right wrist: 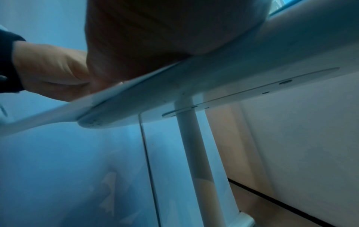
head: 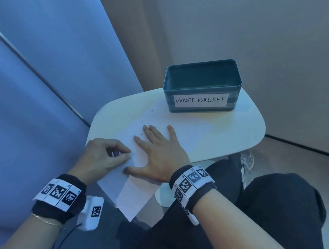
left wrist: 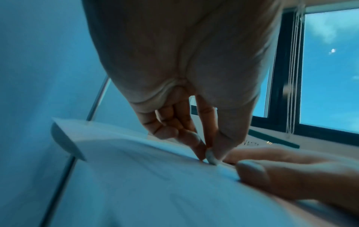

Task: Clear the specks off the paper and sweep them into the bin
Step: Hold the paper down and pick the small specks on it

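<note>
A white sheet of paper (head: 133,193) lies on the small white table (head: 239,129), its near corner hanging over the table's edge. Tiny dark specks (head: 139,131) dot the paper ahead of my fingers. My right hand (head: 157,147) lies flat on the sheet with fingers spread. My left hand (head: 120,154) pinches the paper (left wrist: 136,184) between thumb and fingertips (left wrist: 202,155), just left of the right hand's thumb (left wrist: 258,172). A teal bin (head: 202,86) labelled WASTE BASKET stands at the table's far side.
A blue upholstered seat (head: 32,91) fills the left. My dark-trousered legs (head: 250,223) sit below the table's near right edge. The table stands on a single white post (right wrist: 194,153). A beige wall (head: 267,44) rises behind.
</note>
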